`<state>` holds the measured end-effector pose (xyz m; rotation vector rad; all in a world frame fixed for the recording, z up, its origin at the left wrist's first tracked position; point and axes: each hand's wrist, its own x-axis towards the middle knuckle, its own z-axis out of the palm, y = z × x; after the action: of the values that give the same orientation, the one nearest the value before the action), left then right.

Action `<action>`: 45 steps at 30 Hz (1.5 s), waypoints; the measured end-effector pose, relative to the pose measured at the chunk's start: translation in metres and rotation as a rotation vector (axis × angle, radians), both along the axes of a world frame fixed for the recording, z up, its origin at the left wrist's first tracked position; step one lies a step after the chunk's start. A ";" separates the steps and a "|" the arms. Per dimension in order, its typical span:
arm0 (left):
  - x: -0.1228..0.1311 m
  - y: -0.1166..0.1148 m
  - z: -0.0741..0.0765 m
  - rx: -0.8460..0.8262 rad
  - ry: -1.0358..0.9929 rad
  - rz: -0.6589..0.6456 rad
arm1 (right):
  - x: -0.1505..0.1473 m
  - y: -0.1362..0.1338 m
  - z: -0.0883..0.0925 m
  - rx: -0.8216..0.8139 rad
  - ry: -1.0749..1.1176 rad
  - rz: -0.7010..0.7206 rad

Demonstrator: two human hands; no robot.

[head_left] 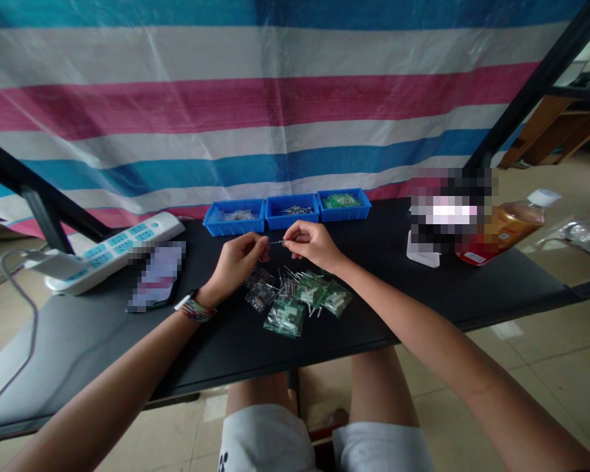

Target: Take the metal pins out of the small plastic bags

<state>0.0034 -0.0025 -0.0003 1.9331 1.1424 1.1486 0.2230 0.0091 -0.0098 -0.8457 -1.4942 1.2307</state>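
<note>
A thin metal rod point(276, 242) spans the gap between my two hands above the black table. Its left end is pinched between the thumb and forefinger of my left hand point(236, 262). My right hand point(313, 245) pinches the other end with its fingertips. Just below the hands lies a pile of small green-tinted plastic packets point(284, 317) with slim pieces inside. Loose metal rods point(289, 283) are scattered among them, and darker clear packets point(261, 295) sit at the pile's left. What exact kind the rod is, I cannot make out.
Three blue trays stand behind my hands: one with clear packets point(209, 219), one with metal rods point(271, 213), one with green packets point(362, 208). A white power strip point(122, 246) and a phone point(158, 278) lie left. A drink bottle point(509, 229) stands right. A striped sheet point(275, 98) hangs behind.
</note>
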 end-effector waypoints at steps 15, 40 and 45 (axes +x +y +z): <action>-0.004 0.000 -0.003 -0.004 -0.033 -0.089 | 0.001 0.005 -0.009 0.023 -0.004 0.007; -0.007 0.005 -0.006 -0.007 -0.009 -0.070 | 0.009 0.029 -0.003 -0.004 0.159 -0.294; -0.007 0.005 -0.005 -0.018 -0.025 -0.071 | 0.030 0.050 0.001 0.116 -0.076 -0.488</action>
<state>-0.0035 0.0022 -0.0051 1.9243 1.0595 1.1178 0.2532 0.0588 -0.0085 -1.1068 -1.2990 0.7517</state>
